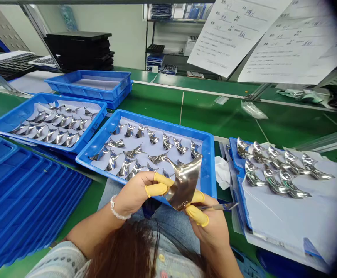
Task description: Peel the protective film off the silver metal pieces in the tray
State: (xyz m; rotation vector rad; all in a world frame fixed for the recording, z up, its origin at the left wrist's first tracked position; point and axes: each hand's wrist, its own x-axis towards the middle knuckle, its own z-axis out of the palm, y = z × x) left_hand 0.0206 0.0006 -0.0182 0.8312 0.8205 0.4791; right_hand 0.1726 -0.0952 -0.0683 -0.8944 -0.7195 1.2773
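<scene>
A shiny, curved metal piece with pointed corners [186, 179] is held up between both hands, over the front of the middle blue tray [209, 170]. My left hand [138, 191], with yellow finger cots on thumb and finger, pinches its left edge. Yellow cots also cover fingertips of my right hand [210, 220], which grips the piece's lower right side. A slim pointed metal tool [222, 207] sticks out rightward from the right hand; its kind is unclear. Similar curved metal pieces [125, 166] lie in loose rows on white lining in the tray.
More metal pieces fill the left tray [89, 141]. Others lie on a paper-covered tray [272, 208] at right. Nested blue trays [26, 185] stand at near left, stacked trays [119, 90] behind. Crumpled white tissue [222, 172] lies beside the middle tray. Printed sheets [235, 34] hang overhead.
</scene>
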